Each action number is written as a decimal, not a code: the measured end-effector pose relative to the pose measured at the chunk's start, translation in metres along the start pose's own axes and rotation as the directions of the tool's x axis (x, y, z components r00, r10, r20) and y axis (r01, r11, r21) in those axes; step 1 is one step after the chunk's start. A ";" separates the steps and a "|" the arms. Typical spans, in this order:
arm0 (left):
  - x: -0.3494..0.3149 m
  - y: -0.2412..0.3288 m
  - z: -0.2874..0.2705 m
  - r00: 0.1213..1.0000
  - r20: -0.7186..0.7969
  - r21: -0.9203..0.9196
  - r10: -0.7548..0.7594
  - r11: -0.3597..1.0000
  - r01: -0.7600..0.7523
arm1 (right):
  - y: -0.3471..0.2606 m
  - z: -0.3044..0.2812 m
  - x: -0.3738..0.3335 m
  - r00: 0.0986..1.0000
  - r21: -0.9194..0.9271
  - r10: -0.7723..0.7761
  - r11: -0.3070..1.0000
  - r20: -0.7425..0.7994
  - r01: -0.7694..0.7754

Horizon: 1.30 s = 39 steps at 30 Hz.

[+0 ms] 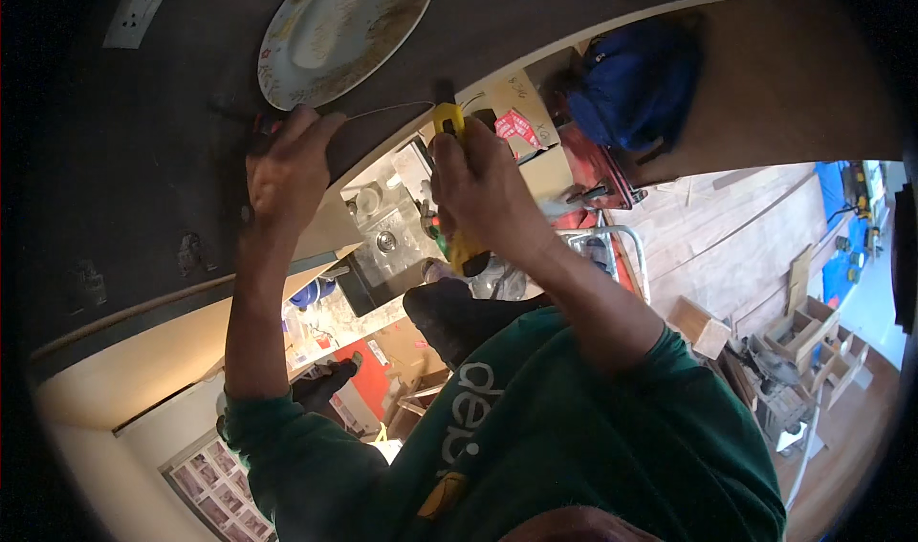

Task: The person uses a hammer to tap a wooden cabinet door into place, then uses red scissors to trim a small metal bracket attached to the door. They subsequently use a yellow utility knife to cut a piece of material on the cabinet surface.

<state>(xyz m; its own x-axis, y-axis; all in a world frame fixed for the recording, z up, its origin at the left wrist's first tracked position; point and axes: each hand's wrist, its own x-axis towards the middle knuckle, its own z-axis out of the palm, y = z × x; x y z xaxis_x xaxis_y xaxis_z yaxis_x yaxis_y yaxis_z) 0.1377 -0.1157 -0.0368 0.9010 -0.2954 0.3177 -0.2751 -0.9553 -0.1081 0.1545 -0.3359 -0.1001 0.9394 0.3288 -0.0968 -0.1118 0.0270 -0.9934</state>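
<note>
My right hand (478, 184) is closed round a yellow-and-black hand tool (448, 119), whose exact kind I cannot make out. Its yellow head sticks out above my fist, and its yellow lower end shows beneath. A thin wire-like strand (387, 109) runs in a shallow arc from the tool's head to the fingertips of my left hand (290, 164). That hand is closed over the dark panel (182, 131), fingers bent; something red and dark (262, 124) shows partly behind them. Just beyond lies a stained white oval plate (344, 31) with a patterned rim.
A power strip (142, 7) lies at the far left. Below the panel are a metal sink (387, 241), a cardboard box (521, 102) with a red label, a blue bag-like bundle (636, 83) and a metal ladder frame (631, 241). Wooden pieces (813, 336) stand at right.
</note>
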 end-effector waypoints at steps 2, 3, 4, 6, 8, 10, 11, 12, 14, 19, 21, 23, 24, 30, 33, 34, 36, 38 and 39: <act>-0.007 0.001 0.003 0.984 0.004 -0.287 -0.178 0.942 0.172 | -0.006 -0.025 -0.003 0.989 0.063 0.102 0.992 0.108 -0.109; -0.004 0.003 0.000 0.975 -0.012 -0.337 -0.220 0.919 0.203 | 0.021 -0.047 -0.008 0.942 -0.534 -0.253 0.776 0.222 0.334; -0.001 0.007 -0.004 0.965 -0.021 -0.386 -0.262 0.892 0.234 | 0.050 -0.069 -0.013 0.762 -0.897 -0.573 0.100 0.301 0.430; 0.006 0.013 -0.023 0.866 -0.012 -0.494 -0.501 0.756 0.430 | 0.056 -0.110 -0.018 0.932 -0.666 -0.362 0.696 0.000 0.271; 0.013 0.021 -0.053 0.577 0.054 -0.592 -0.815 0.439 0.675 | 0.025 -0.135 -0.017 0.975 -0.148 -0.029 0.989 -0.220 -0.004; 0.002 0.017 -0.054 0.497 -0.210 -0.557 -0.842 0.521 0.647 | -0.038 -0.135 -0.005 0.988 -0.104 0.007 0.994 -0.154 -0.023; -0.010 0.018 -0.055 0.441 -0.334 -0.526 -0.833 0.553 0.646 | -0.074 -0.128 0.002 0.996 -0.104 -0.049 0.994 -0.075 0.041; -0.013 0.030 -0.045 0.467 -0.324 -0.519 -0.823 0.567 0.639 | -0.091 -0.121 0.027 0.981 -0.200 -0.193 0.961 0.004 0.190; -0.020 0.078 -0.025 0.564 -0.254 -0.536 -0.786 0.600 0.594 | -0.093 -0.100 0.102 0.986 -0.530 -0.150 0.832 0.070 0.164; -0.035 0.229 0.024 0.897 0.037 -0.557 -0.440 0.737 0.384 | -0.017 -0.012 0.255 0.915 -0.599 -0.389 0.709 0.109 0.373; -0.034 0.261 0.038 0.922 0.015 -0.585 -0.387 0.744 0.322 | -0.019 0.012 0.249 0.857 -0.732 -0.497 0.534 0.132 0.423; -0.018 0.281 0.026 0.900 0.056 -0.663 -0.433 0.657 0.358 | -0.049 0.010 0.220 0.967 -0.577 -0.164 0.778 0.195 0.248; -0.012 0.286 0.025 0.912 0.030 -0.632 -0.410 0.699 0.335 | -0.041 0.001 0.222 0.974 -0.317 -0.129 0.930 0.185 0.183; 0.024 0.270 0.036 0.907 -0.249 -0.427 -0.340 0.879 0.213 | -0.093 -0.172 0.102 0.975 -0.150 -0.185 0.968 0.120 0.202; 0.051 0.250 0.037 0.910 -0.309 -0.267 -0.277 0.943 0.197 | -0.098 -0.262 0.072 0.915 0.001 -0.182 0.981 -0.360 0.196; 0.062 0.243 0.041 0.916 -0.274 -0.203 -0.292 0.949 0.242 | -0.099 -0.273 0.068 0.916 0.018 -0.250 0.963 -0.315 0.269; 0.083 0.229 0.052 0.920 -0.204 -0.059 -0.334 0.943 0.329 | -0.099 -0.275 0.071 0.893 0.076 -0.298 0.937 -0.337 0.341; 0.089 0.213 0.067 0.915 -0.179 0.030 -0.363 0.927 0.373 | -0.093 -0.270 0.088 0.846 0.133 -0.249 0.929 -0.471 0.347; 0.087 0.209 0.074 0.912 -0.161 0.075 -0.376 0.917 0.391 | -0.080 -0.276 0.105 0.869 0.178 -0.207 0.932 -0.450 0.314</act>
<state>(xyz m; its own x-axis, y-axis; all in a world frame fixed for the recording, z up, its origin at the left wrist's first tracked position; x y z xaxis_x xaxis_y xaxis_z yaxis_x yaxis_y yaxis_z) 0.1829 -0.3400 -0.1011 0.8717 0.0883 0.4820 0.1253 -0.9911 -0.0451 0.3515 -0.5640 -0.0478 0.9851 -0.1443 0.0933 0.1330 0.2968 -0.9456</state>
